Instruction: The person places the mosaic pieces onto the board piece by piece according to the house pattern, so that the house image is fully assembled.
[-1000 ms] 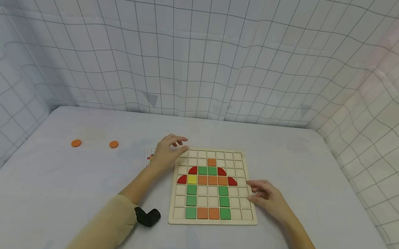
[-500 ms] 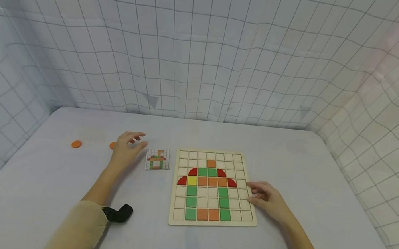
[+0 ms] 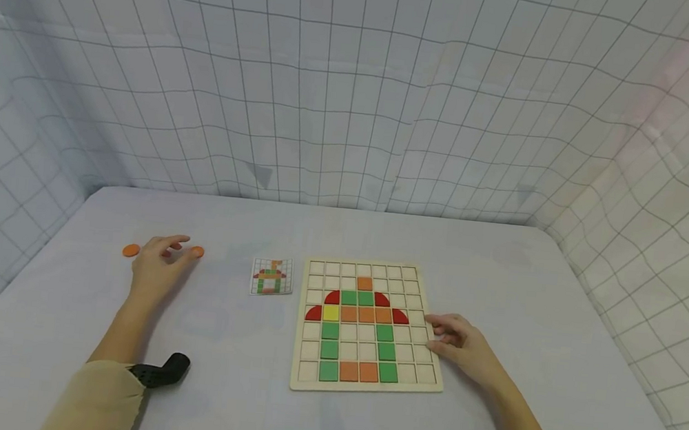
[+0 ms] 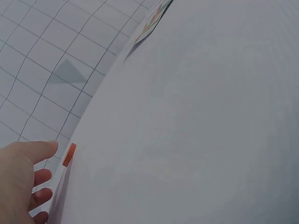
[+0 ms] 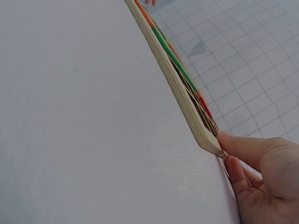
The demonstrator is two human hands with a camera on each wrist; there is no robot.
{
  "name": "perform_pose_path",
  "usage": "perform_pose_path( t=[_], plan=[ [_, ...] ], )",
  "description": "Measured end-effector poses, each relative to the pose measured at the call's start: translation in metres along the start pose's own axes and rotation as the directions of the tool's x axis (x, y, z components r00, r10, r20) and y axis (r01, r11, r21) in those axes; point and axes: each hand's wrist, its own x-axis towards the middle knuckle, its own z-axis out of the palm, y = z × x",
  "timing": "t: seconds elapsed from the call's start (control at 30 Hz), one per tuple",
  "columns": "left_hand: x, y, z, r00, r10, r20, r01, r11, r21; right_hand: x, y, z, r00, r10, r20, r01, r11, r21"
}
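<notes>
In the head view my left hand point(image 3: 155, 269) is over the table's left side, its fingers parted and nothing held. Its thumb overlaps the edge of an orange disc point(image 3: 198, 251). From the left wrist camera, that disc point(image 4: 69, 155) lies just past the thumb tip. My right hand point(image 3: 463, 344) grips the right edge of a square wooden grid board point(image 3: 365, 389), the thumb point(image 5: 243, 148) on its rim and the fingers curled beside it. Green, orange and red pieces and one yellow tile point(image 3: 331, 313) sit in the board's cells.
Another orange disc point(image 3: 131, 250) lies left of my left hand. A small printed pattern card point(image 3: 272, 277) lies left of the board. Behind the white table point(image 3: 227, 397) hangs a grid-patterned cloth point(image 3: 356, 91), which also rises at both sides.
My left hand has moved left from the board's upper left corner, past the card, to the orange disc, uncovering the card. My right hand has stayed at the board's edge.
</notes>
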Motion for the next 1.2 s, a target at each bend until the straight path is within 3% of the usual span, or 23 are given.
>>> perform_pose_path(
  t=[0.37,0.63,0.97,1.2],
  plan=[
    [-0.001,-0.015,-0.004,0.991,0.101,0.091,-0.115,0.980,0.160,0.000,0.000,0.000,1.000,0.004,0.003,-0.004,1.000,0.004],
    [0.001,-0.015,-0.006,0.980,0.045,0.195,-0.093,0.965,0.245,0.000,0.000,0.000,1.000,0.016,0.001,-0.016,1.000,0.002],
    [0.001,-0.012,-0.004,0.983,0.035,0.179,-0.082,0.961,0.264,0.000,-0.002,0.000,1.000,0.013,0.002,-0.013,1.000,0.009],
    [0.002,-0.012,-0.004,0.979,0.029,0.202,-0.084,0.959,0.272,0.000,-0.002,0.000,1.000,0.018,0.004,-0.018,1.000,0.011]
  ],
)
